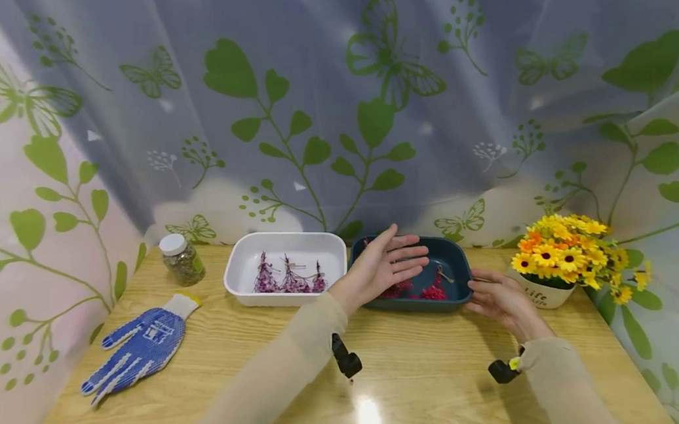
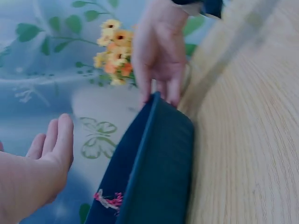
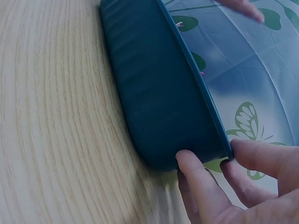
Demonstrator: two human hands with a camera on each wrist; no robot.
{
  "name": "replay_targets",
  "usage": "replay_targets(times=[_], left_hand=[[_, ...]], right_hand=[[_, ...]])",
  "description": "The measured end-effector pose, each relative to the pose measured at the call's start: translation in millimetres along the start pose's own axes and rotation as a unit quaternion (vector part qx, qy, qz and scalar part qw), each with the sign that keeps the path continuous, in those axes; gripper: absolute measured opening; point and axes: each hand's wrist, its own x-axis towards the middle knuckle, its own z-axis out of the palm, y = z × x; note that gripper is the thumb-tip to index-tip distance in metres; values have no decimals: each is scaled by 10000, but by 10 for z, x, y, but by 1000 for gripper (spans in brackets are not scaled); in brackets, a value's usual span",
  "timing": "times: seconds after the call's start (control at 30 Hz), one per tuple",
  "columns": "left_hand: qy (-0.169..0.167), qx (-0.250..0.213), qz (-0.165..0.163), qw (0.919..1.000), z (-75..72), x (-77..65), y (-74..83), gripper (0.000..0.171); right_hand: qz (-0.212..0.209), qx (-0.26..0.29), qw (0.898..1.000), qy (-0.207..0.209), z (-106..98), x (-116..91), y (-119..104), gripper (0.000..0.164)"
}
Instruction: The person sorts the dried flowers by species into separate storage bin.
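Observation:
A dark teal plastic basin [image 1: 416, 305] stands on the table with small bunches of red dried flowers [image 1: 434, 291] inside. At its right end my right hand [image 1: 504, 304] grips the rim; in the right wrist view the fingers [image 3: 201, 182] touch the end wall and edge. My left hand [image 1: 379, 267] is held over the basin's left part with fingers spread straight, holding nothing and hiding some of the contents. To the left, a white basin [image 1: 283, 302] contains several bunches of purple dried flowers [image 1: 293, 281] with tied stems.
A pot of yellow and orange flowers [image 1: 567, 254] stands just right of my right hand. On the left are a white-lidded clear jar [image 1: 182, 260] and a blue-and-white work glove [image 1: 147, 343]. Behind the wooden table [image 1: 410, 388] hangs a patterned curtain [image 1: 323, 106].

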Motion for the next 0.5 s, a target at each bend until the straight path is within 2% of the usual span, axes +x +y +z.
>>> replay_targets(times=[0.2, 0.37, 0.5], left_hand=[[-313, -776, 261, 9962, -177, -199, 136, 70], [-299, -713, 502, 9957, -360, -379, 255, 72], [-20, -447, 655, 9968, -523, -496, 341, 71]], right_hand=[[16, -86, 9999, 61, -38, 17, 13, 72], [103, -231, 9992, 317, -85, 6, 18, 70], [68, -1023, 9923, 702, -86, -19, 15, 71]])
